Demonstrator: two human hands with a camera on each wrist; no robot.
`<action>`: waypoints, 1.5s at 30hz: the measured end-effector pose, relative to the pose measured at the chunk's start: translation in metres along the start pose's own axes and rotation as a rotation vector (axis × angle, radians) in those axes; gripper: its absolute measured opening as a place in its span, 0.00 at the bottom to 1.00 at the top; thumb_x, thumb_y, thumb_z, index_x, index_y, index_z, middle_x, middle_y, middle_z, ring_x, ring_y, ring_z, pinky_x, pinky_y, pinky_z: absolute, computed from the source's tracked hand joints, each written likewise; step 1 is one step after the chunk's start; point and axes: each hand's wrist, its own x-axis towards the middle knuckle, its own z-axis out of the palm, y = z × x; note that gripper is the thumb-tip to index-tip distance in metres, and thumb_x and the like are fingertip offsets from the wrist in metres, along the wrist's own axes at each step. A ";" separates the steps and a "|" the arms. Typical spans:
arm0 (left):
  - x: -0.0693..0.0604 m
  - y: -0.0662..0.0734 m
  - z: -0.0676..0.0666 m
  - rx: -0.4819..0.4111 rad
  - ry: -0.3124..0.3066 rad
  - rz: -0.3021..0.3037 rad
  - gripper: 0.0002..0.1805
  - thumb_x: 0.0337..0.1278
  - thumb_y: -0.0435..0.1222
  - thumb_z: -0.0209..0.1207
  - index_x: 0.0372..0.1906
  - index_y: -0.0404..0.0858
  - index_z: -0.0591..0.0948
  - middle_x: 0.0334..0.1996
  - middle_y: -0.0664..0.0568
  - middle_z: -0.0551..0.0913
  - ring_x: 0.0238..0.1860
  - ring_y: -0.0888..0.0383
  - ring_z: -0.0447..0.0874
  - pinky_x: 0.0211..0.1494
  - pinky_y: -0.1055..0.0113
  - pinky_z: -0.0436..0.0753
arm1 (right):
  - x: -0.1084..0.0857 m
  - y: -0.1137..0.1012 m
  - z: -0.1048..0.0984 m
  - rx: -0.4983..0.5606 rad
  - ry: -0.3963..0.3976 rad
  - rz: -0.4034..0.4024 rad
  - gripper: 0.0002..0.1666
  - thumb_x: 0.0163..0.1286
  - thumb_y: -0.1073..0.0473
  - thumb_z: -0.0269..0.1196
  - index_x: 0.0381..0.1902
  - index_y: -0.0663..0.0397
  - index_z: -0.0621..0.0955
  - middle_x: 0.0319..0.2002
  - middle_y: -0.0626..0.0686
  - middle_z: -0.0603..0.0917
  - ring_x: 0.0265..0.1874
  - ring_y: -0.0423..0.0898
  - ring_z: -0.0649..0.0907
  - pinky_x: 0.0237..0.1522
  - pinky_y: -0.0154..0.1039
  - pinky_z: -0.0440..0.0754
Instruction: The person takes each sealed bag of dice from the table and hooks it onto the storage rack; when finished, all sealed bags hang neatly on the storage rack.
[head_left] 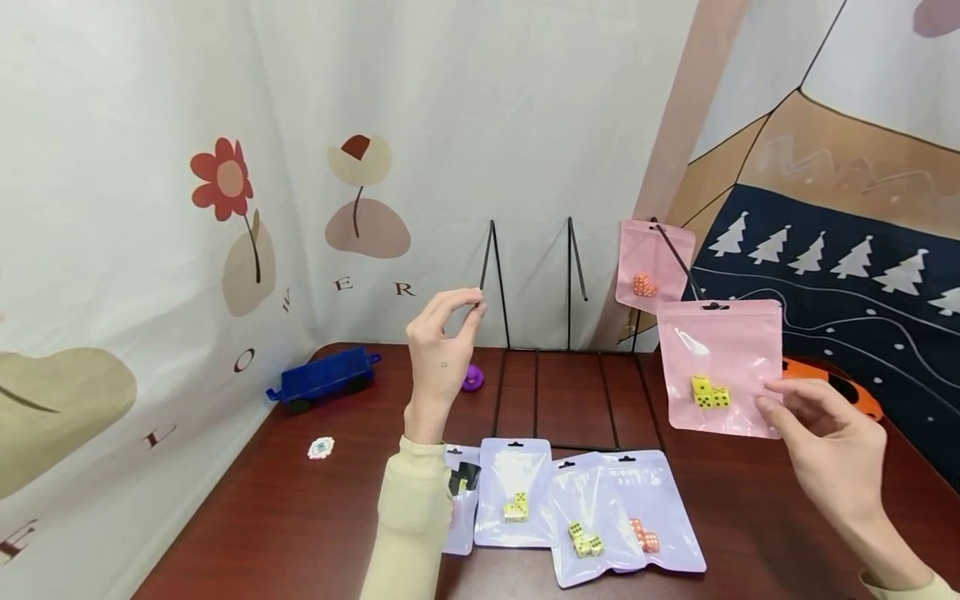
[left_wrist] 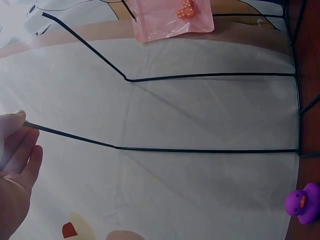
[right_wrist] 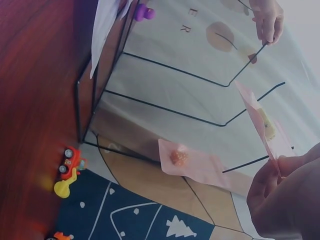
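Observation:
My left hand (head_left: 442, 342) pinches the free tip of the left hook of a black wire rack (left_wrist: 200, 149) between thumb and fingers. My right hand (head_left: 832, 442) pinches the right edge of a pink zip bag (head_left: 738, 367) with yellow dice (head_left: 708, 393) inside. This bag's hanging hole is at the tip of the right hook (right_wrist: 245, 164), and a bit of the tip shows past the bag in the right wrist view. Farther back on that hook hangs another pink bag (head_left: 630, 258) with orange dice (head_left: 645, 285). The middle hook (left_wrist: 85, 42) carries nothing.
Several lavender bags (head_left: 491, 467) with yellow or orange dice lie at the table's front. A purple rubber duck (head_left: 472, 378), a blue toy trailer (head_left: 322, 377) and a small white chip (head_left: 320, 448) are at left. An orange toy car (head_left: 862, 396) stands behind my right hand.

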 end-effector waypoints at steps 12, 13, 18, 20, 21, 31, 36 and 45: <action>0.001 -0.001 0.001 0.001 0.006 -0.015 0.08 0.48 0.22 0.66 0.35 0.33 0.85 0.37 0.48 0.86 0.42 0.54 0.84 0.48 0.64 0.80 | 0.005 0.007 0.006 0.007 -0.021 0.079 0.18 0.54 0.78 0.66 0.44 0.68 0.82 0.35 0.41 0.82 0.25 0.36 0.77 0.26 0.19 0.74; 0.001 -0.001 0.001 0.003 0.006 -0.017 0.08 0.48 0.23 0.67 0.35 0.33 0.85 0.37 0.48 0.86 0.42 0.54 0.83 0.48 0.64 0.80 | 0.005 0.008 0.006 0.008 -0.020 0.083 0.18 0.54 0.78 0.66 0.44 0.68 0.82 0.36 0.42 0.82 0.25 0.36 0.77 0.25 0.19 0.74; 0.000 0.000 0.000 0.004 0.003 -0.026 0.06 0.50 0.25 0.66 0.35 0.34 0.85 0.37 0.49 0.86 0.42 0.55 0.83 0.48 0.63 0.80 | 0.006 0.009 0.008 0.014 -0.010 0.093 0.18 0.54 0.79 0.67 0.44 0.68 0.82 0.32 0.44 0.81 0.24 0.36 0.76 0.25 0.19 0.73; 0.000 0.000 0.000 0.001 0.004 -0.025 0.06 0.50 0.25 0.66 0.35 0.34 0.85 0.37 0.49 0.86 0.42 0.55 0.83 0.48 0.63 0.80 | 0.007 0.009 0.010 0.014 -0.004 0.097 0.17 0.53 0.79 0.67 0.43 0.68 0.82 0.31 0.44 0.81 0.24 0.36 0.76 0.25 0.19 0.73; 0.000 0.000 0.001 -0.001 0.006 -0.024 0.07 0.50 0.24 0.66 0.35 0.34 0.85 0.37 0.49 0.86 0.42 0.54 0.83 0.48 0.63 0.80 | 0.008 0.009 0.010 0.013 -0.002 0.100 0.17 0.53 0.78 0.67 0.43 0.67 0.82 0.30 0.44 0.81 0.23 0.36 0.77 0.25 0.19 0.73; 0.000 0.000 0.001 -0.003 0.007 -0.013 0.06 0.50 0.25 0.66 0.35 0.33 0.85 0.37 0.47 0.86 0.41 0.53 0.84 0.48 0.63 0.80 | 0.019 0.014 0.015 -0.012 -0.036 0.128 0.16 0.58 0.71 0.67 0.47 0.65 0.82 0.41 0.34 0.80 0.33 0.28 0.80 0.33 0.16 0.75; 0.000 0.001 0.001 0.002 0.005 -0.014 0.07 0.49 0.23 0.66 0.35 0.33 0.85 0.36 0.47 0.86 0.42 0.53 0.83 0.48 0.63 0.80 | 0.025 0.016 0.019 -0.034 -0.048 0.101 0.15 0.60 0.68 0.67 0.46 0.63 0.82 0.40 0.32 0.80 0.36 0.27 0.80 0.35 0.16 0.74; 0.001 0.000 0.001 0.010 -0.002 -0.006 0.05 0.51 0.24 0.65 0.35 0.32 0.85 0.37 0.48 0.85 0.44 0.56 0.83 0.49 0.63 0.80 | 0.034 0.022 0.029 -0.001 -0.049 0.114 0.16 0.60 0.68 0.67 0.48 0.64 0.82 0.39 0.34 0.80 0.31 0.32 0.78 0.29 0.17 0.73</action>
